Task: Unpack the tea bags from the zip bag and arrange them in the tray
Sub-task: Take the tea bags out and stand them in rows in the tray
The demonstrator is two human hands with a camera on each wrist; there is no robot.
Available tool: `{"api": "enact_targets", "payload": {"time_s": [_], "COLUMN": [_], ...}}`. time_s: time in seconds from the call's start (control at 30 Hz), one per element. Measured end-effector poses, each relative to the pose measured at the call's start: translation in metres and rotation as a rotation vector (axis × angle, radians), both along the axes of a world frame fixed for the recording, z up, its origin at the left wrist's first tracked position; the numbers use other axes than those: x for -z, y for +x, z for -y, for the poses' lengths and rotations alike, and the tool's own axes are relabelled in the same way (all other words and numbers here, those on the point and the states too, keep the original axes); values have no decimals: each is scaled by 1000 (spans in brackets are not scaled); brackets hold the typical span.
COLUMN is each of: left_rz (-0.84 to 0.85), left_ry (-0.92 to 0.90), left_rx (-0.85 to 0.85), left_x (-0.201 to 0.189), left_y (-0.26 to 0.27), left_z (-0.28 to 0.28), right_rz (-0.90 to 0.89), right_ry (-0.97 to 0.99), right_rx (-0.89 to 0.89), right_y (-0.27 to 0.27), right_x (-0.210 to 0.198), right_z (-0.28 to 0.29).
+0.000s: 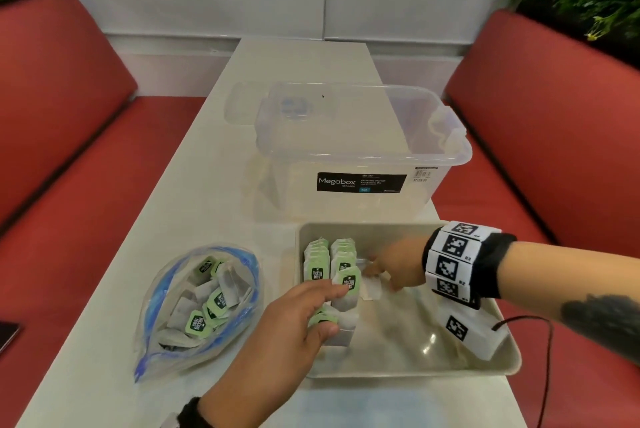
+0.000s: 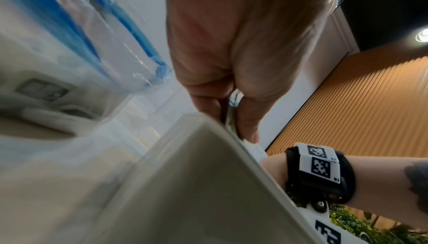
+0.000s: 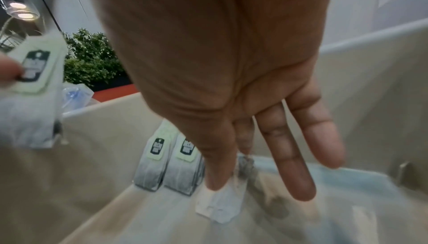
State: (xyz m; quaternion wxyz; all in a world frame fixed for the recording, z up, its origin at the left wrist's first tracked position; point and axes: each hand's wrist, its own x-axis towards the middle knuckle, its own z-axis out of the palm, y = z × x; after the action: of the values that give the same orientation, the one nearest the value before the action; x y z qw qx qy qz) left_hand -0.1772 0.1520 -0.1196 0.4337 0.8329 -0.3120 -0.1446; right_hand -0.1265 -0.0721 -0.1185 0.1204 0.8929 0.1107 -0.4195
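2 benches: red seats flank your white table (image 1: pixel 221 136) on its left and right sides.
Storage box: the clear Megabox tub (image 1: pixel 356 153) sits at the middle of the table, toward the right edge, just behind the tray.
Tray: your beige tray (image 1: pixel 408 370) fills the near right corner of the table.
Zip bag: the blue-edged zip bag (image 1: pixel 194 306) lies open by the near left edge, just beside the tray, with loose green-tagged tea bags inside.
Filed tea bags: 2 rows (image 1: pixel 329 254) stand upright against the tray's far left corner, touching each other.
Left hand: your left hand (image 1: pixel 298 320) reaches over the tray's left wall, fingers and thumb grasping a bunch of tea bags (image 1: pixel 346 292), 1 tag raised at the near end of the rows.
Right hand: your right hand (image 1: pixel 394 264) is inside the tray beside the rows; thumb and forefinger pinch a tea bag with a white tag (image 3: pixel 220 205) against the tray floor, the other fingers straight.
Phone: a dark phone (image 1: pixel 7 334) lies at the left edge of the head view.
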Motion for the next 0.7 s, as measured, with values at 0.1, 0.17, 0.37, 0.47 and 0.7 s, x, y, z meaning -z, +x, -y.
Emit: {"api": "enact_targets", "payload": {"time_s": [0.1,0.17,0.37,0.47,0.7], "left_rz": [-4,-6,-31,-43,-46], "left_ry": [2,-1,-17,-35,-34], "left_rx": [-1,-2,-2,-2,0], "left_x": [1,2,-2,-1,-2], "left_y": [0,1,1,2,3], "left_z": [-1,-2,-1,-1,-2], "right_rz": [-46,-97,151,169,52], "right_ry": [-14,2,100,7,-101], "right_rx": [1,46,225,268,212], "right_y": [-2,-8,-9,1,7], "right_x": [3,0,-7,1,12], "right_z": [1,3,8,3,-13]}}
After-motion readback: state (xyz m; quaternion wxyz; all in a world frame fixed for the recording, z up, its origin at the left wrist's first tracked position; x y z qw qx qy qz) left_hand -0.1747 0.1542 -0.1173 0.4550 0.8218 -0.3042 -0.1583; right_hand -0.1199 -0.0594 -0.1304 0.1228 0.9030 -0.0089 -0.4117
